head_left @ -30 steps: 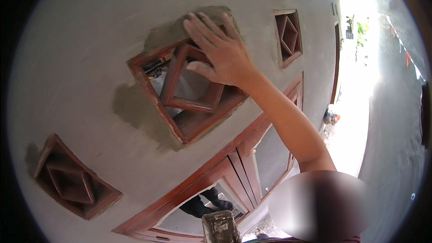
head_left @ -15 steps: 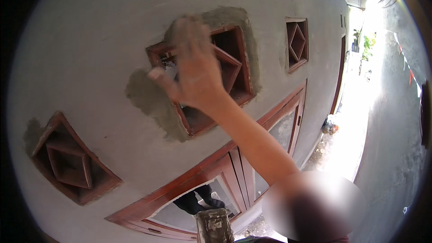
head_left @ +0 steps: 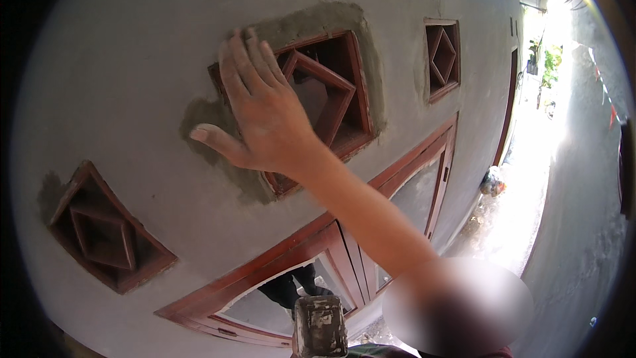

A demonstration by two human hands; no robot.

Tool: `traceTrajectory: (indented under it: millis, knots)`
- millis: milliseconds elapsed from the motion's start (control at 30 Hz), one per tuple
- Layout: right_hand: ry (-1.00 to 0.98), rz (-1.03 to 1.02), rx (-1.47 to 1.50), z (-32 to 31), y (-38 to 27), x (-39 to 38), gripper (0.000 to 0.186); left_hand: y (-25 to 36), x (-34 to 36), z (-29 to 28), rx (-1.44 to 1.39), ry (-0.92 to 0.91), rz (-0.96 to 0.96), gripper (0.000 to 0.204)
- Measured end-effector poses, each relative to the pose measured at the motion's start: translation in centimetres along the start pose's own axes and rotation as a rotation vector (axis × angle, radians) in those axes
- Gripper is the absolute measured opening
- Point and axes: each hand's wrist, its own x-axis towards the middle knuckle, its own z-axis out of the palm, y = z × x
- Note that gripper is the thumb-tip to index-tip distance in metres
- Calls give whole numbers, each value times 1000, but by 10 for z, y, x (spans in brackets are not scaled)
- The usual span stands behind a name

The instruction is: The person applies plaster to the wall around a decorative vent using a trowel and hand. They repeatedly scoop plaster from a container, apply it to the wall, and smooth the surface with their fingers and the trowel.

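My right hand (head_left: 265, 109) lies spread against the wall at the upper left of the middle vent frame (head_left: 361, 86), palm toward the wall and thumb out to the left. Its fingertips reach a band of darker, damp-looking mortar (head_left: 305, 20) that runs around the red-brown wooden frame. The hand covers the frame's left corner, and it holds nothing that I can see. Another dark mortar patch (head_left: 205, 119) shows beyond the thumb. At the bottom edge stands a mortar-smeared box-shaped container (head_left: 321, 325); what supports it is hidden. My left hand does not show.
Similar diamond-patterned vents are at the left (head_left: 109, 232) and right (head_left: 442, 59) of the grey wall (head_left: 139, 59). Below are red-brown wooden frames (head_left: 265, 258) with glass panes. A bright narrow passage (head_left: 523, 205) runs along the right, with a filled plastic bag (head_left: 491, 181) beside the wall.
My right hand has moved left and slightly down along the mortar, uncovering more of the vent's diamond. The container at the bottom appears higher in view.
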Motion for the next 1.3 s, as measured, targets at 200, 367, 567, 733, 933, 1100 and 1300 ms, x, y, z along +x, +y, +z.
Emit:
traceTrajectory:
  millis: [200,367,567,733,933,1100,1300]
  knots:
    - [78,41,-49,-6,14,0,109,-5,-1,1,10,6,11,86]
    - [23,-29,98,0,-14,-1,100,-3,2,4,1,11,-9,87]
    - [109,-6,168,-26,29,-1,102,-5,0,0,-9,-4,2,87]
    - [-34,-15,-38,-4,-7,-1,111,2,0,-4,-4,-16,4,88]
    - [29,-88,153,-15,3,-9,116,1,-3,-11,-5,-29,-65,88]
    - [111,21,80,-14,3,5,114,5,-25,25,-49,-70,-155,89]
    - [-101,-1,-55,18,-39,-5,110,15,-37,4,60,91,-38,86]
